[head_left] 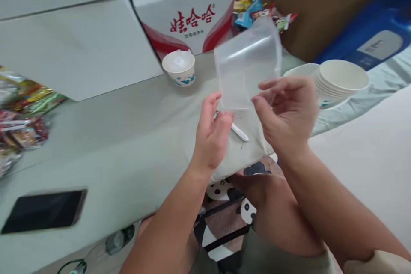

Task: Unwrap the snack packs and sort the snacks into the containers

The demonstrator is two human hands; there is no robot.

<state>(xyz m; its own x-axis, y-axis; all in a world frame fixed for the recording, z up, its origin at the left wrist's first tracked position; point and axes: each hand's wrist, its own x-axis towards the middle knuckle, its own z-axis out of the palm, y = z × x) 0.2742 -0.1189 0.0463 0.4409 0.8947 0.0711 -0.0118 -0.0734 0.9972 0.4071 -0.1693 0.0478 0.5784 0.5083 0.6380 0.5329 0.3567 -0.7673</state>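
A clear, flexible plastic sheet or pouch (248, 66) is held up above the cloth-covered table, its upper part curling over. My left hand (213, 130) pinches its lower left corner between thumb and fingers. At its lower right edge, my right hand (285, 105) has thumb and fingertips closed on the plastic. Beneath them, a white pen-like tool (239, 132) lies on the cloth, its far end hidden behind my left hand. A paper cup (180, 68) with crumpled clear plastic inside stands beyond my left hand.
Stacked paper cups (340, 79) stand right, partly behind my right hand. White boxes (189, 17) and snack packets (250, 10) line the back; a blue jug (369, 30) leans at right. More packets (24, 124) and a phone (45, 209) lie left, near the table's edge.
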